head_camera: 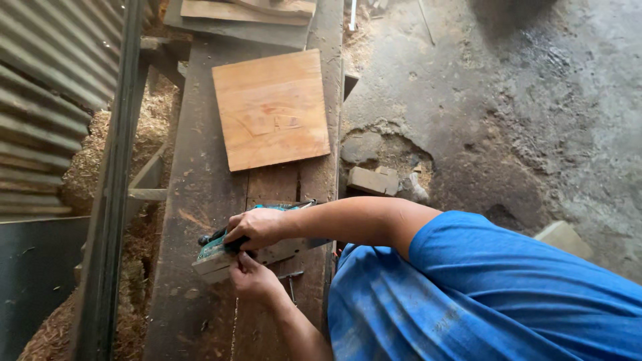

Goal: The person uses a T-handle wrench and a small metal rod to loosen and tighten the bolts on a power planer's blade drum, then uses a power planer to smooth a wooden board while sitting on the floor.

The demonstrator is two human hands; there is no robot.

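A teal and grey electric planer (pixel 221 257) lies on a dark, worn wooden workbench (pixel 194 174). My right hand (pixel 257 227) reaches in from the right, blue sleeve behind it, and wraps around the planer's top handle. My left hand (pixel 253 275) comes up from below, and its fingers grip the planer's near side by the base. A square light-brown wooden board (pixel 273 110) lies flat on the bench beyond the planer, apart from both hands.
Corrugated metal sheeting (pixel 47 93) and a metal post (pixel 110 200) stand left of the bench, with sawdust heaped below. More boards (pixel 247 10) lie at the bench's far end. The rough concrete floor (pixel 508 100) on the right holds broken brick pieces (pixel 372 179).
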